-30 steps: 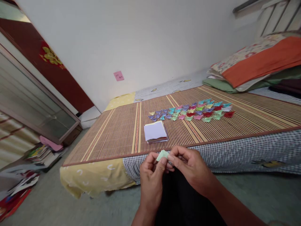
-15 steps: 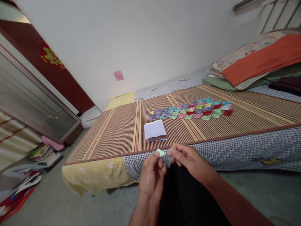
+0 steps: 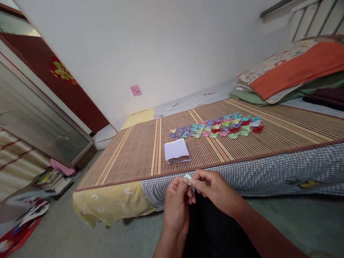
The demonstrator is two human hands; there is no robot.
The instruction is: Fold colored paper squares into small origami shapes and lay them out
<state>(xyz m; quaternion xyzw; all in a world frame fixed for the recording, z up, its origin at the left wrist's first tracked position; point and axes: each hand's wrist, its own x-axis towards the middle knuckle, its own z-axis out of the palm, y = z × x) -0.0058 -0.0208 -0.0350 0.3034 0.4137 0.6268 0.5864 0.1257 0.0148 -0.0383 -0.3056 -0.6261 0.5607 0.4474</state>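
Between my two hands is a small folded piece of pale green paper (image 3: 187, 176), held in front of the bed's edge. My left hand (image 3: 179, 193) pinches it from the left between thumb and fingers. From the right, my right hand (image 3: 208, 182) has thumb and forefinger closed on its other side, and the fingertips cover much of it. Just beyond my hands a stack of square paper sheets (image 3: 176, 150), lilac on top, lies on the striped mat. Farther right stand rows of small folded paper pieces (image 3: 215, 127) in many colours.
The striped mat (image 3: 134, 154) covers the bed, with a checked sheet (image 3: 258, 175) hanging over the near side. Pillows and folded bedding (image 3: 295, 71) are piled at the right. Books (image 3: 49, 179) lie on the left by a glass-fronted cabinet (image 3: 48, 118). A pink note (image 3: 135, 90) is on the wall.
My right hand has closed in on the green paper, which was held by my left hand alone with a gap between. My left hand has shifted slightly right, and the paper is now more covered.
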